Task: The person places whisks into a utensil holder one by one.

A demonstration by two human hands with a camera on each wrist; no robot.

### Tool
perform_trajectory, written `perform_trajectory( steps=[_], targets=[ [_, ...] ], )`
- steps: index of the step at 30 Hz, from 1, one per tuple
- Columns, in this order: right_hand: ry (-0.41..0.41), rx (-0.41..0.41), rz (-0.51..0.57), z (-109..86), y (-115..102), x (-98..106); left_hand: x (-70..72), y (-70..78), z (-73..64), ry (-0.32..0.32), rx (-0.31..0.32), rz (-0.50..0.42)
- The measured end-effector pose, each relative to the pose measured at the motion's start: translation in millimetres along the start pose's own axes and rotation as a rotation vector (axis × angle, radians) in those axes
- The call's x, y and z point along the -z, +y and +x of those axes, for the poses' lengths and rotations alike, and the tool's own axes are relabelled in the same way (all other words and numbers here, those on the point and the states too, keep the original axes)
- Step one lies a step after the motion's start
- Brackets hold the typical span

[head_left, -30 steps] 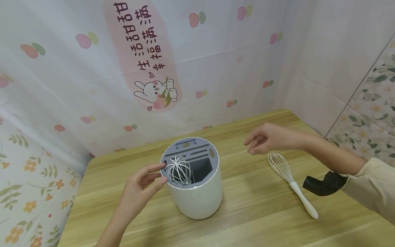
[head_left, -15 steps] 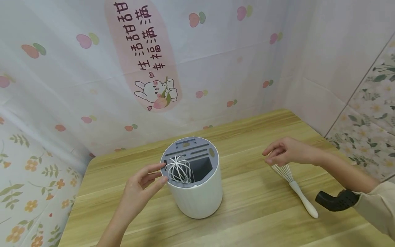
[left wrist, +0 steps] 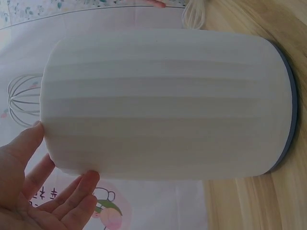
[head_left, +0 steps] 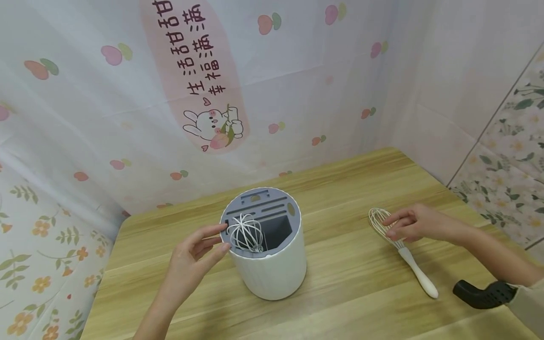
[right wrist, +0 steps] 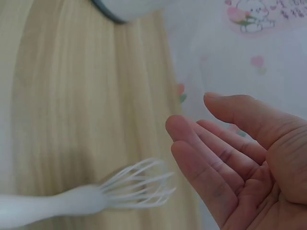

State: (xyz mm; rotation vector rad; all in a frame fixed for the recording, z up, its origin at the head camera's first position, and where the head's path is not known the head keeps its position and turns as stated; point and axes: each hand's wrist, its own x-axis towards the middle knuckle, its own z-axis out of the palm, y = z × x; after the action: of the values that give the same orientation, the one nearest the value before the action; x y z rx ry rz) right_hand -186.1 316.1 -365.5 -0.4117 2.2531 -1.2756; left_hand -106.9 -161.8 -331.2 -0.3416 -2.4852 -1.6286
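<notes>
A white ribbed utensil holder (head_left: pixel 272 278) with a grey slotted top stands upright on the table. One whisk (head_left: pixel 246 233) is in it, its wire head poking out of the top. My left hand (head_left: pixel 197 255) touches the holder's rim with fingertips and thumb; in the left wrist view the fingers (left wrist: pixel 88 184) lie against its side. A second whisk (head_left: pixel 414 269) with a white handle lies on the table to the right. Above its wire head hovers my right hand (head_left: pixel 418 224), fingers loosely bent and nothing in them, as the right wrist view also shows.
The wood-grain table (head_left: pixel 340 283) runs back to a printed curtain (head_left: pixel 297 94). A floral panel (head_left: pixel 514 156) borders the right side. A black curved piece (head_left: pixel 484 293) sticks out at the right sleeve.
My right hand has moved right and down, from beside the lying whisk to over its wire head. The left hand stays at the holder's rim.
</notes>
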Motion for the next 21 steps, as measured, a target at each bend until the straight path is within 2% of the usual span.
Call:
perform_trajectory(
  steps=[8, 15, 21],
  targets=[
    [-0.024, -0.032, 0.094, -12.2, 36.9, 2.4, 0.6, -0.2, 0.5, -0.007, 0.018, -0.002],
    [-0.041, -0.071, 0.122, -18.6, 65.5, 6.2, 1.1, -0.8, 0.3, -0.010, 0.028, -0.008],
    [-0.024, -0.139, 0.100, -21.2, 76.8, 6.1, 1.8, -1.5, 0.9, -0.016, 0.014, -0.005]
  ],
)
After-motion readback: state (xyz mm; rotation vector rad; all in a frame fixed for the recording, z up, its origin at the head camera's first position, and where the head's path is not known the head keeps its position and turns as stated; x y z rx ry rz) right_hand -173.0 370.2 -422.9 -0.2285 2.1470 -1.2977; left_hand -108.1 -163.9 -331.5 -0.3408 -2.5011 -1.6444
